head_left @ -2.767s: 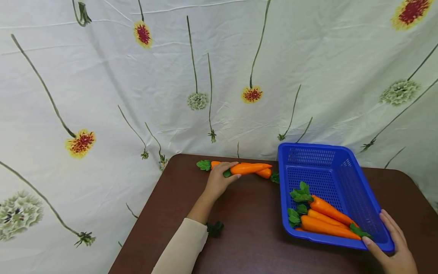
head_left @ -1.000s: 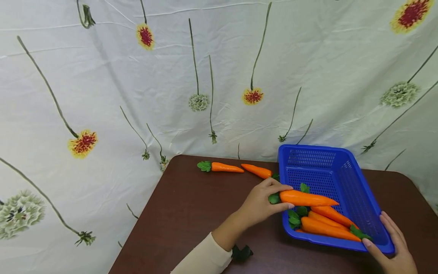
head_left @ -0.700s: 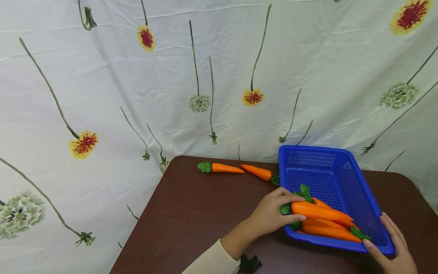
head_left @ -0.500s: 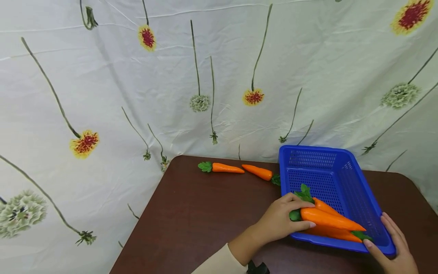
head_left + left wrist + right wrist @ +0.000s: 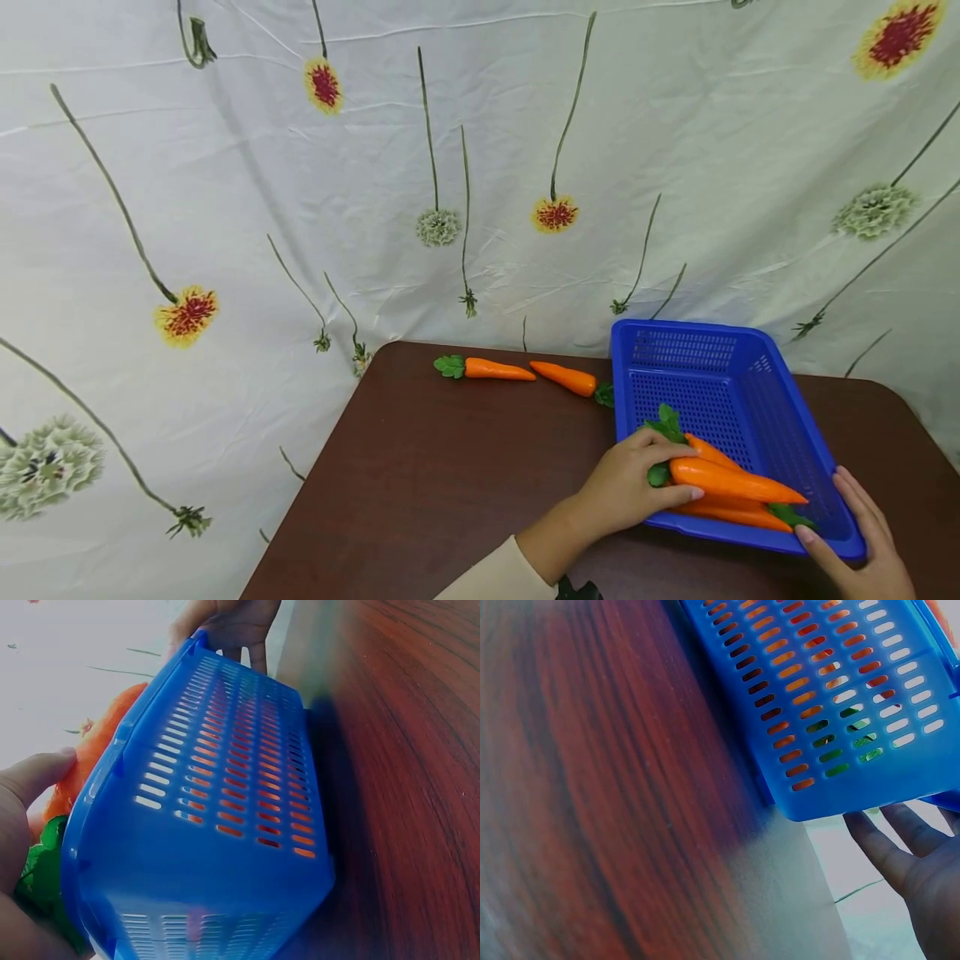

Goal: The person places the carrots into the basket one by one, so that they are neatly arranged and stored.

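left hand (image 5: 633, 483) pinching carrot (image 5: 738, 481) in blue basket (image 5: 693, 326), near end, right hand (image 5: 864, 546) gripping near-right corner, two carrots (image 5: 499, 369) far side of desk (image 5: 450, 467)

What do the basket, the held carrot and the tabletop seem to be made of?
Basket: most likely moulded plastic, semi-gloss; evenly blue with slotted walls.
Held carrot: glossy, perhaps plastic or coated foam; highlights on smooth orange skin, core uncertain.
Tabletop: wood or wood-look laminate, satin; dark grain streaks show in the wrist views.

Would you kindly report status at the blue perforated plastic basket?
Left hand pinching long, orange, green-topped carrot over basket. Right hand gripping basket. Other carrots below; nothing visibly blocking.
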Demonstrator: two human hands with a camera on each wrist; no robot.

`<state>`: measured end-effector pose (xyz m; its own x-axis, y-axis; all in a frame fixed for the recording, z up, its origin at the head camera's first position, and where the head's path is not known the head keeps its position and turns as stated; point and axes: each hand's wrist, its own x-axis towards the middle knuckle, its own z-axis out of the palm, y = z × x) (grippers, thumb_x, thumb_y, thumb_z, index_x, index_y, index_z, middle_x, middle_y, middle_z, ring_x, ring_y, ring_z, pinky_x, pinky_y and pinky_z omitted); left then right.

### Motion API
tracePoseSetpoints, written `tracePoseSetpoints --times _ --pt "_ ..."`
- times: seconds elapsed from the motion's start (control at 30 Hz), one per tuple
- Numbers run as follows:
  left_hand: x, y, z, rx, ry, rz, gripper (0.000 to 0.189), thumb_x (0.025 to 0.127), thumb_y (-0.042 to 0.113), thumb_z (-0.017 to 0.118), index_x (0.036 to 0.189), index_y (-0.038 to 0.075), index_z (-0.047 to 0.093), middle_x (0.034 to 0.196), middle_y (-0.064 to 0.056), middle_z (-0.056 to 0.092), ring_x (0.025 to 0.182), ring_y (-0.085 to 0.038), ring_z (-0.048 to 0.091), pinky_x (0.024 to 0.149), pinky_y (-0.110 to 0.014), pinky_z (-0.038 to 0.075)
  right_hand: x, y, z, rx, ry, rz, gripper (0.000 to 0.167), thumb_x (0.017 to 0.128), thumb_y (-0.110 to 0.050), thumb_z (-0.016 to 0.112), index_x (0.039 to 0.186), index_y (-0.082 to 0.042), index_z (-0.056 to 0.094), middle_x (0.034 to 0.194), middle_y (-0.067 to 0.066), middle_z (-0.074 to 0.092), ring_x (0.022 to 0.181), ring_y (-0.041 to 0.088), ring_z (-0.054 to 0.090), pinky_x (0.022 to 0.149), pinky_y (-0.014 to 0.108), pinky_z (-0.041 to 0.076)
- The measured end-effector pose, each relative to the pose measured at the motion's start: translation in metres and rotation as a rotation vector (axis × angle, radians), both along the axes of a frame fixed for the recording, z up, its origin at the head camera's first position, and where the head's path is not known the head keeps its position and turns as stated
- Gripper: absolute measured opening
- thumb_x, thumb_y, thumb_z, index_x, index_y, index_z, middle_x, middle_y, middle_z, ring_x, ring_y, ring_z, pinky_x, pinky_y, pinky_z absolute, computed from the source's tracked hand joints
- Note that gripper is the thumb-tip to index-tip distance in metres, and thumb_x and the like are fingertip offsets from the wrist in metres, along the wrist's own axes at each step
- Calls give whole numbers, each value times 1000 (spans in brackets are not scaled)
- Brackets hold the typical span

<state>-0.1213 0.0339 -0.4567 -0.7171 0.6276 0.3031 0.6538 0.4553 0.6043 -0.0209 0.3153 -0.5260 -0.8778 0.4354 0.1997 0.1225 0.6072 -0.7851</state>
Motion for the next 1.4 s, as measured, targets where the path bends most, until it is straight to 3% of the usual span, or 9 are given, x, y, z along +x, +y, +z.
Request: tracePoseSetpoints --times 0.17,0.27,0.43,0.7,0.93,1.17,1.4 --pt "-1 2 0 9 3 -4 43 93 48 70 132 29 67 114 11 58 91 7 50 77 -3 40 0 0 1 -16 9 -6 85 93 -24 73 162 -30 23 157 -39 12 141 -23 6 104 0 2" --pt "-1 2 0 -23 -2 -14 54 92 51 70 142 32 59 127 11 57 109 4 53 89 -8 45 0 0 1 -19 8 -9 85 93 -23 73 162 -31 23 157 -39 13 141 -23 6 104 0 1" --pt "-3 1 0 -58 -24 -51 74 90 54 72 154 37 39 148 9 47 134 -4 47 107 -22 46 0 0 1 -19 7 -10 86 93 -23 73 162 -31 22 157 -39 12 142 -22 5 104 0 1" --pt "-4 -3 2 -2 -123 -69 74 91 49 73 155 41 36 148 10 46 134 -4 47 106 -25 48 -1 -1 0 -25 -16 -10 86 94 -24 72 162 -30 21 160 -36 10 148 -15 2 105 1 0" --pt "-4 -6 4 25 -117 -54 73 90 48 73 154 41 38 148 9 48 135 -4 47 107 -26 47 0 0 0 -38 -3 -7 86 93 -23 74 162 -31 23 159 -36 13 142 -22 6 99 -6 3" --pt "-6 -10 8 80 -100 -53 71 91 45 74 153 37 41 145 8 51 135 -5 49 109 -25 46 1 -2 1 -39 -10 -14 85 93 -24 73 162 -31 23 159 -37 12 142 -22 6 100 -5 3" --pt "-11 -15 14 81 -143 -17 70 91 49 72 153 43 39 150 8 48 139 -10 48 109 -34 48 0 -3 3 -60 -40 -44 85 93 -26 73 161 -34 23 160 -36 11 146 -17 4 103 -2 3"
